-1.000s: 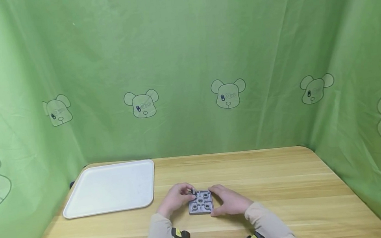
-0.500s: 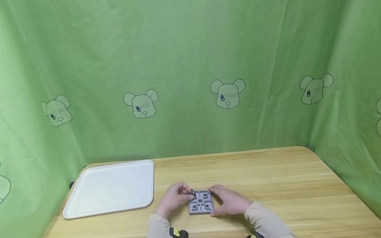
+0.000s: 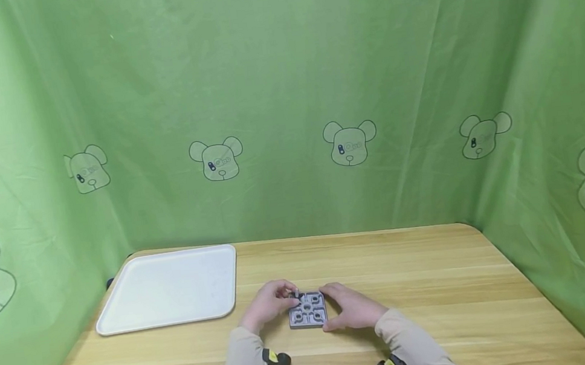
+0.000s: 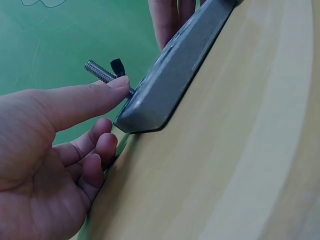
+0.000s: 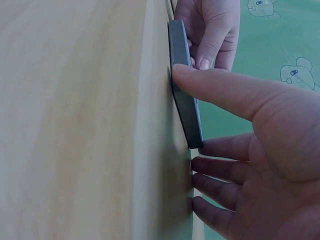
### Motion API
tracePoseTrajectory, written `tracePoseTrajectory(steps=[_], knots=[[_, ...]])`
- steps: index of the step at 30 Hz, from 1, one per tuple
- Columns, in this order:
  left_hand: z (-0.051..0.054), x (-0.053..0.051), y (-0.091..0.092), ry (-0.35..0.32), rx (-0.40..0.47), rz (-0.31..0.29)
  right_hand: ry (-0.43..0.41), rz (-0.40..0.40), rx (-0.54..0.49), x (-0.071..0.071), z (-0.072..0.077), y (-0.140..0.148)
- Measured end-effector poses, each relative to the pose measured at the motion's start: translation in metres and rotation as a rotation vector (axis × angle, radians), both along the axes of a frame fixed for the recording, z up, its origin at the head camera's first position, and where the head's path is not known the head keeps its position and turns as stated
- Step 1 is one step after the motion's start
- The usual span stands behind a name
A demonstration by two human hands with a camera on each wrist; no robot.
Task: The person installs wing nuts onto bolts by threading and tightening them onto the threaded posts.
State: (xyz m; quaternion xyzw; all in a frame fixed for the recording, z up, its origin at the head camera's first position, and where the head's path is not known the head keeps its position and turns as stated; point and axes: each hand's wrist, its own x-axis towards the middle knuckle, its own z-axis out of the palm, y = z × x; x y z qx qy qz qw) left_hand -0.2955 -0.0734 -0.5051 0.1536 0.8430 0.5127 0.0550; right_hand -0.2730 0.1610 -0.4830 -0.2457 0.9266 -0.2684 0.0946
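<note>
A grey square plate [image 3: 309, 326] with round recesses lies flat on the wooden table. At its far left corner, a threaded bolt [image 4: 99, 71] stands up from the plate, with a black wing nut [image 4: 117, 67] on it. My left hand [image 3: 268, 305] pinches the wing nut; in the left wrist view the thumb covers part of it, and the index finger is hidden behind. My right hand [image 3: 355, 308] grips the plate's right side, its thumb on the near edge and the index finger at the far corner, as the right wrist view also shows.
A white tray [image 3: 169, 290] lies on the table [image 3: 417, 264] at the far left. Green printed curtains [image 3: 295, 206] enclose the table at the back and both sides. Small black cameras sit on both wrists.
My left hand drew slightly left, showing more of the wing nut, then came back onto it with a small turn of the fingers. The right hand and plate stayed put.
</note>
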Motion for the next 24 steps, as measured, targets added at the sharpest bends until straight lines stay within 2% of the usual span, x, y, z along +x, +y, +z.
tracePoseTrajectory(steps=[10, 18, 24], knots=[[-0.0005, -0.0009, 0.0013, 0.029, -0.020, -0.005, -0.010, -0.004, -0.009, -0.0001, 0.0001, 0.0001], [-0.0030, -0.0019, -0.0046, -0.047, 0.091, 0.031, -0.012, -0.009, -0.004, -0.0003, -0.0007, -0.0001], [-0.0021, -0.0010, -0.0072, -0.043, 0.107, 0.025, -0.016, -0.015, -0.007, 0.0010, 0.0010, -0.0006]])
